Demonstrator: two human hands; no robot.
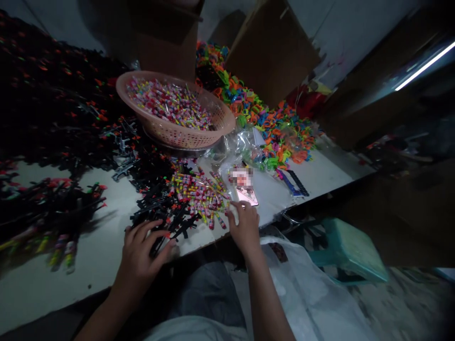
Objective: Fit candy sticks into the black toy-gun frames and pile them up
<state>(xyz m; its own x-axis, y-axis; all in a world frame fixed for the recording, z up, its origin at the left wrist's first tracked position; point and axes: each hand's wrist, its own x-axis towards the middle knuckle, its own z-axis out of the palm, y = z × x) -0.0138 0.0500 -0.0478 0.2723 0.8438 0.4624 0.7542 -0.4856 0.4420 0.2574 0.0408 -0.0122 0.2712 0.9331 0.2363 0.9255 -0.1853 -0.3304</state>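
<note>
My left hand (142, 248) rests near the table's front edge with its fingers curled around a black plastic toy piece (159, 241). A heap of more black toy pieces (156, 199) lies just beyond it. My right hand (244, 226) reaches forward, fingertips touching the lower end of a phone (245, 189) that lies flat on the table. Between the hands sits a loose pile of small wrapped candy sticks (197, 194).
A pink basket (177, 135) full of candy sticks stands behind the pile. Bright plastic toy parts (273, 128) cover the right back, with clear bags (241, 147) in front. Dark toy heaps (53, 104) fill the left. Cardboard boxes (273, 47) stand behind. A green stool (348, 248) sits right.
</note>
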